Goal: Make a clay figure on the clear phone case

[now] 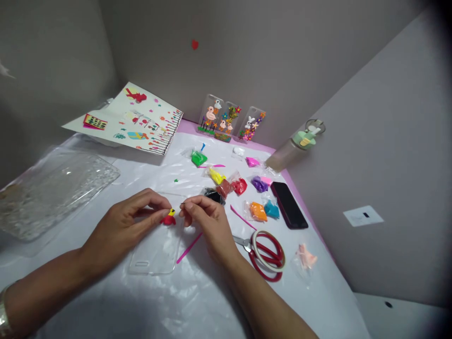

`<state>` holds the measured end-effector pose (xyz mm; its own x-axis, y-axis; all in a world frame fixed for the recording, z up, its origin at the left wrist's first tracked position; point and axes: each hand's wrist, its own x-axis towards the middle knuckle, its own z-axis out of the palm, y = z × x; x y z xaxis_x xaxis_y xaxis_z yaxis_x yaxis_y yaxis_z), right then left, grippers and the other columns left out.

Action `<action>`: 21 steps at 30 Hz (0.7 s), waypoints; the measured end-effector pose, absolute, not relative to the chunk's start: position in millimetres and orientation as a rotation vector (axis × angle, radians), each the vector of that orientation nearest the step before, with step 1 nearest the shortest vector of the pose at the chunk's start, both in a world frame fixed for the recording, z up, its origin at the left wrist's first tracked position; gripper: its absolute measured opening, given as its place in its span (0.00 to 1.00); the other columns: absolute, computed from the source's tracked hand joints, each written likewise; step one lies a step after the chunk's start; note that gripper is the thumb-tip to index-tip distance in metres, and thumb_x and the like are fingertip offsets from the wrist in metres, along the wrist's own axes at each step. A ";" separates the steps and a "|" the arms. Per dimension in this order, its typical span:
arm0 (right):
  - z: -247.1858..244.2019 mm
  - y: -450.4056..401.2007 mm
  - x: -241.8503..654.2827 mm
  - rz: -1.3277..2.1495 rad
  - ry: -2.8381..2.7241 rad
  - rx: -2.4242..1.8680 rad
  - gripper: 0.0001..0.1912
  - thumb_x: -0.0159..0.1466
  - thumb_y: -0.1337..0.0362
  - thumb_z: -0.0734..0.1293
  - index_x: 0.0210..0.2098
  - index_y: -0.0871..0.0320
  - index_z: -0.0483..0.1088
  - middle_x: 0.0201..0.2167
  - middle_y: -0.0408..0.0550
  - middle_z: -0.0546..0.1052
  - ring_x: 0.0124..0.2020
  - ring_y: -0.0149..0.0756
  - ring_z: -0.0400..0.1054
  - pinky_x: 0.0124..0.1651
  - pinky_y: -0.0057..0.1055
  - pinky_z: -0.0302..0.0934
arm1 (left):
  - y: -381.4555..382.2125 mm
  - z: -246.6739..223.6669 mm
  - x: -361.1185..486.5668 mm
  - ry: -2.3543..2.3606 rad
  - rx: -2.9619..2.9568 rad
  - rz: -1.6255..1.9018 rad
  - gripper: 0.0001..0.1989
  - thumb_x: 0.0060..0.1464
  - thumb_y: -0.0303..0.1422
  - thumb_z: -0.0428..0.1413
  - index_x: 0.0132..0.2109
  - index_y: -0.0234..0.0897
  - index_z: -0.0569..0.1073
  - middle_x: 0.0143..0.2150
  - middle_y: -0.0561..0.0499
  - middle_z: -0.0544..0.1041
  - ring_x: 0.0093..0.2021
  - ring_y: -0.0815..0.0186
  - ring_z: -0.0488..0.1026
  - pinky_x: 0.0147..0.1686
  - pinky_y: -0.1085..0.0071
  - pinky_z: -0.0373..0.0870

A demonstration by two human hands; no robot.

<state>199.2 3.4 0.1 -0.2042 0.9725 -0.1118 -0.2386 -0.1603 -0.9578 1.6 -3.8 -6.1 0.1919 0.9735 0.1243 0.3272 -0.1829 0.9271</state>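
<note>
My left hand (pixel 127 219) pinches a small red and yellow clay figure (pixel 170 219) between thumb and fingers, above a clear phone case (pixel 151 260). Whether the figure touches the case I cannot tell. Just right of it, my right hand (pixel 210 223) is closed in a pinch, with a tiny thin dark piece (pixel 182 203) at its fingertips. The case lies flat on the white sheet, partly covered by both hands. A pink modelling stick (pixel 189 248) lies beside the case. Behind my right hand is a packet of black clay (pixel 214 195).
Bagged clay in several colours, such as orange (pixel 258 212) and green (pixel 199 158), lies beyond my hands. Red-handled scissors (pixel 266 254) and a dark phone (pixel 289 205) are at right. Decorated cases (pixel 211 114) and a bottle (pixel 291 149) stand behind. A clear tray (pixel 60 193) is at left.
</note>
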 end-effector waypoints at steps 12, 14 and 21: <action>-1.5 3.6 199.4 1.578 -1.083 -1.044 0.10 0.59 0.56 0.77 0.31 0.57 0.80 0.27 0.43 0.79 0.27 0.30 0.66 0.35 0.31 0.62 | -3.0 -5.3 2.7 1.311 1.557 0.944 0.12 0.60 0.50 0.61 0.39 0.49 0.82 0.37 0.56 0.83 0.40 0.63 0.79 0.39 0.75 0.73; -0.7 3.6 199.4 1.579 -1.087 -1.049 0.10 0.59 0.56 0.77 0.32 0.56 0.81 0.27 0.44 0.79 0.27 0.30 0.66 0.35 0.31 0.63 | -2.3 -3.2 3.7 1.328 1.497 0.912 0.14 0.59 0.52 0.61 0.39 0.49 0.82 0.37 0.56 0.83 0.41 0.62 0.79 0.39 0.74 0.73; 0.7 2.6 199.3 1.578 -1.116 -1.046 0.11 0.60 0.54 0.76 0.31 0.56 0.82 0.29 0.45 0.80 0.27 0.31 0.67 0.35 0.31 0.63 | 0.1 -2.6 2.2 1.360 1.368 0.841 0.17 0.57 0.54 0.60 0.39 0.48 0.83 0.37 0.53 0.86 0.41 0.58 0.81 0.48 0.67 0.74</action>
